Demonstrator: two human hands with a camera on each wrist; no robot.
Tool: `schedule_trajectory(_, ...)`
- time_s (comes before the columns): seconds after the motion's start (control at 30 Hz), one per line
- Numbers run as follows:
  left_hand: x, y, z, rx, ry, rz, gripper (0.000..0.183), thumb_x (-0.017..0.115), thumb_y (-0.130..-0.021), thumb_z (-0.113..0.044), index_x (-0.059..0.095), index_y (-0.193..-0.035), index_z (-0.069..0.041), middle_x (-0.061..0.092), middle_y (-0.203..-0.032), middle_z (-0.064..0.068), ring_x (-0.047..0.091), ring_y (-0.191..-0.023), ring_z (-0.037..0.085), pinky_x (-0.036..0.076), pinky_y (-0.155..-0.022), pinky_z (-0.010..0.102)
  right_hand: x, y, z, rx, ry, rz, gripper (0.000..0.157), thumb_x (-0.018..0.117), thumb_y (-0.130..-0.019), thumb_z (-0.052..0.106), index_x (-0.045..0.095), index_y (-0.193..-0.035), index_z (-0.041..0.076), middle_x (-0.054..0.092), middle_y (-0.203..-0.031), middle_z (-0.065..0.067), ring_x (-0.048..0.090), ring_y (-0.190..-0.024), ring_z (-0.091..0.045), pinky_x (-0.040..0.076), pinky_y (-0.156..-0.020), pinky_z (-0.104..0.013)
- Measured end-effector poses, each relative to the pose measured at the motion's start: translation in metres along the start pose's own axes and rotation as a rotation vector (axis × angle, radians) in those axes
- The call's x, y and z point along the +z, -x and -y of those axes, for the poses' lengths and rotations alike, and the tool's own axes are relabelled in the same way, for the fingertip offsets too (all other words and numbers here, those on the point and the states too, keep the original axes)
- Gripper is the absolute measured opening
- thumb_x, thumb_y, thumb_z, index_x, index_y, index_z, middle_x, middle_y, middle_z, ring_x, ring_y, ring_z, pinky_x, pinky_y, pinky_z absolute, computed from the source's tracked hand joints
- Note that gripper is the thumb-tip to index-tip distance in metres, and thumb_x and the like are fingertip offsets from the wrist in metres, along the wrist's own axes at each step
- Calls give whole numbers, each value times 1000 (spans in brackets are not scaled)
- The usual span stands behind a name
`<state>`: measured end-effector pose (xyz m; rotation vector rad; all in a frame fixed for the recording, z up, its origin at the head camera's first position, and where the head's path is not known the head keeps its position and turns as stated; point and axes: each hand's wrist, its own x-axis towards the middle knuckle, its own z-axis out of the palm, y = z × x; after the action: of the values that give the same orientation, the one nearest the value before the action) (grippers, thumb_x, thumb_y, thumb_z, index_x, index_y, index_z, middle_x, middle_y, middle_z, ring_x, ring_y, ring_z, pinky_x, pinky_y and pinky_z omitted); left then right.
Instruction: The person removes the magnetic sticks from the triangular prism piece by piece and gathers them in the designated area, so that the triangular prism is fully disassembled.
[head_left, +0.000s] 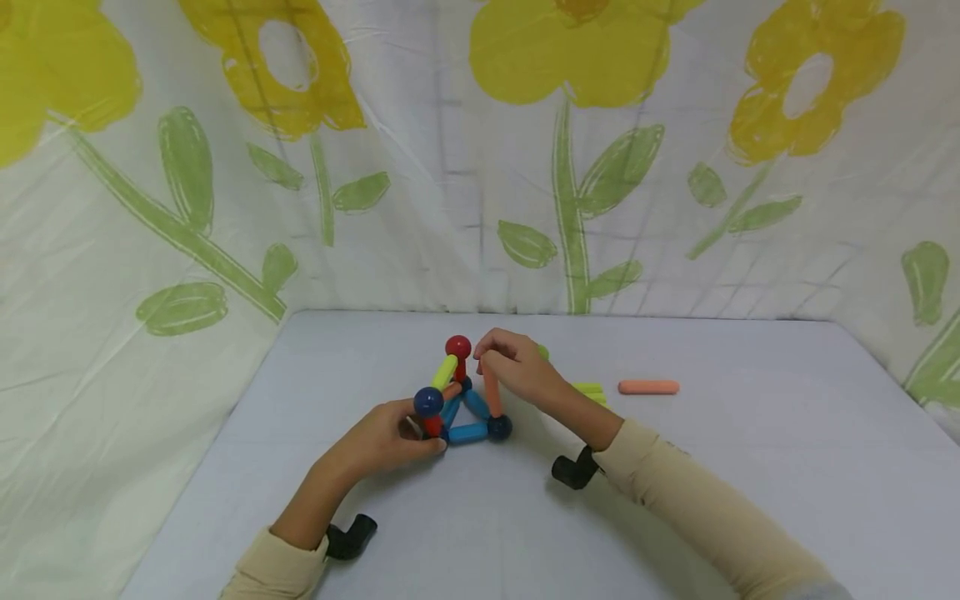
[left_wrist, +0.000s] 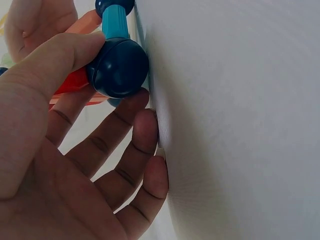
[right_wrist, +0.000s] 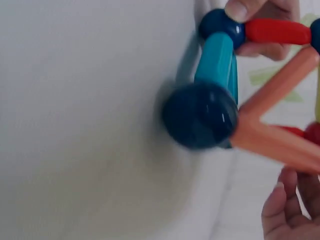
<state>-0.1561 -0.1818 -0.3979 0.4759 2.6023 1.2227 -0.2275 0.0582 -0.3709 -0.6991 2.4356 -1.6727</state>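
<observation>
A dark-blue ball (left_wrist: 120, 69) was pinched by the half-curled left hand (head_left: 381, 437); at its two o'clock, an orange rod (head_left: 491, 390) was pinched by the curled right hand (head_left: 525, 367).

Dark blue ball (left_wrist: 120, 67): glossy, smooth plastic look, same for red ball (head_left: 458, 347) at its 12 o'clock, head view. Orange stick (head_left: 491, 392) at the blue one's 2 o'clock: plastic-looking, smooth, lower sheen. White tabletop (head_left: 750, 467) matt, smooth; head view's 12 o'clock backdrop (head_left: 465, 275) creased, cloth-like sheet; right sleeve (head_left: 705, 508) at 4 o'clock matt cloth.
</observation>
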Motion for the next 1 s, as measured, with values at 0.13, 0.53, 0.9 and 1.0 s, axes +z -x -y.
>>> schedule_trajectory(0.13,0,0,-1,-6,-2,3,28,81,-86,-27,67,-102,-10,64,-87,-1,60,-80,18,52,-70,35,-15,9,3,-84,108,87,15,54,-98,10,68,-106,10,70,-93,-1,63,-82,-18,50,-71,-36)
schedule_trajectory(0.53,0,0,-1,6,-17,0,25,81,-85,-27,67,-97,-11,64,-85,-1,60,-78,18,51,-69,34,-48,53,8,-314,383,193,23,74,-90,4,66,-111,7,65,-98,4,62,-81,-9,55,-73,-30)
schedule_trajectory(0.9,1,-1,0,0,-27,-6,25,81,-85,-27,67,-99,-12,64,-89,-1,61,-80,17,52,-72,35,-60,83,-10,-207,510,162,7,79,-86,6,75,-90,9,62,-78,11,51,-67,-6,48,-59,-24)
schedule_trajectory(1.0,1,-1,1,-5,-20,-3,26,81,-85,-27,67,-99,-12,64,-89,-1,61,-80,17,52,-72,35,-60,88,-19,-186,499,168,8,78,-86,1,75,-90,8,64,-80,8,53,-68,-5,49,-59,-24)
